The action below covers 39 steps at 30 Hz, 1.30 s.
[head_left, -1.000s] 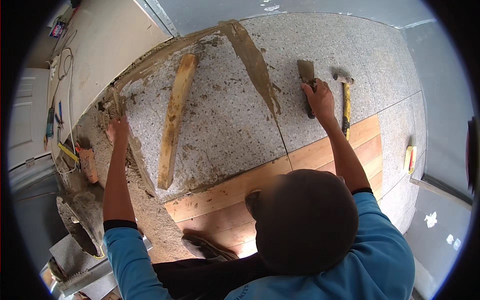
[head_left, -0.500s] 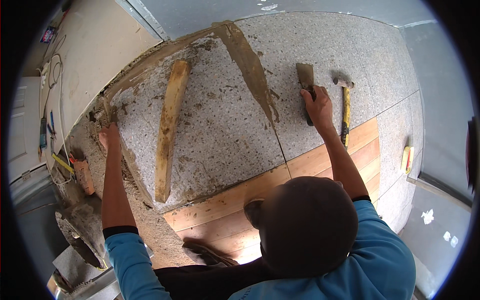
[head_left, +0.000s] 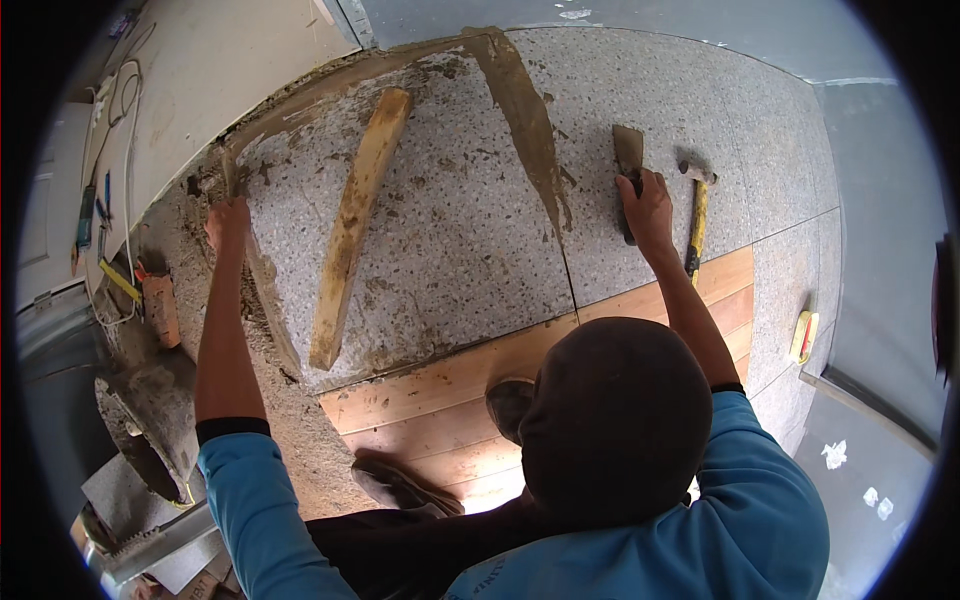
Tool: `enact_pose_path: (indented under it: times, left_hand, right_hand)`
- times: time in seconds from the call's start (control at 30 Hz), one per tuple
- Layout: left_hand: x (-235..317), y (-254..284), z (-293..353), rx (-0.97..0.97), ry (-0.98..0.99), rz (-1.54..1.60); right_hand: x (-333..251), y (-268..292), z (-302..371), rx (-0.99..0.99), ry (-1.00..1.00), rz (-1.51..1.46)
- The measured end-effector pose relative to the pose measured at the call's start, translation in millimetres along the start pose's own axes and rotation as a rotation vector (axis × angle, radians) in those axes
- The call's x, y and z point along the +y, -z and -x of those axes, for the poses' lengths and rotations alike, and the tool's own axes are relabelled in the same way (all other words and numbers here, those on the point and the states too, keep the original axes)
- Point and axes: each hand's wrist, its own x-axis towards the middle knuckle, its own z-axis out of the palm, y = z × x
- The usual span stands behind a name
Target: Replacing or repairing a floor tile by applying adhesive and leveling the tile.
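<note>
My right hand [head_left: 651,210] is wrapped round the dark handle of a scraper [head_left: 628,150], whose broad muddy blade points away from me over the speckled tile floor [head_left: 690,120]. Just to its right lies a hammer [head_left: 697,215] with a yellow handle. At the far left my left hand [head_left: 229,222] is closed at the tile's left edge, beside a strip of rough mortar [head_left: 205,190]. A narrow mud-coloured piece shows just beyond its fingers; whether they grip it is unclear. Between my hands a wooden block [head_left: 360,225] rests on the muddy tile.
Wood-look planks [head_left: 440,400] lie under my feet. Wet mortar [head_left: 525,110] is smeared along the tile joint. At left are a brick [head_left: 160,310], cables [head_left: 128,150] and a mud-caked container [head_left: 150,430]. A yellow-edged brush or float [head_left: 803,337] stands at right near a grey wall [head_left: 880,190].
The view has shifted slightly, so the floor items sit a little differently. My left hand has moved slightly forward along the tile edge; my right hand still grips the scraper in nearly the same spot.
</note>
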Motion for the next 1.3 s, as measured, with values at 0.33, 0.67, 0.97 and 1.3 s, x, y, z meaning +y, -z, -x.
enact_pose_path:
  times: [0.33,0.67,0.97,1.3]
  left_hand:
    - [-14.9,67.3,31.5,-0.102,-0.406,-0.019]
    - [13.0,88.2,212.4,-0.214,-0.682,-0.007]
    - [-20.5,101.3,216.2,-0.2,-0.654,-0.001]
    - [-150.8,96.6,181.4,-0.278,-0.517,-0.037]
  right_hand:
    - [-0.5,44.7,21.3,0.097,0.102,-0.032]
    - [-146.2,-23.8,65.9,-0.267,0.364,-0.316]
    - [-219.3,-75.6,44.9,-0.396,0.402,-0.128]
    - [-294.0,-57.3,18.6,-0.113,1.202,0.028]
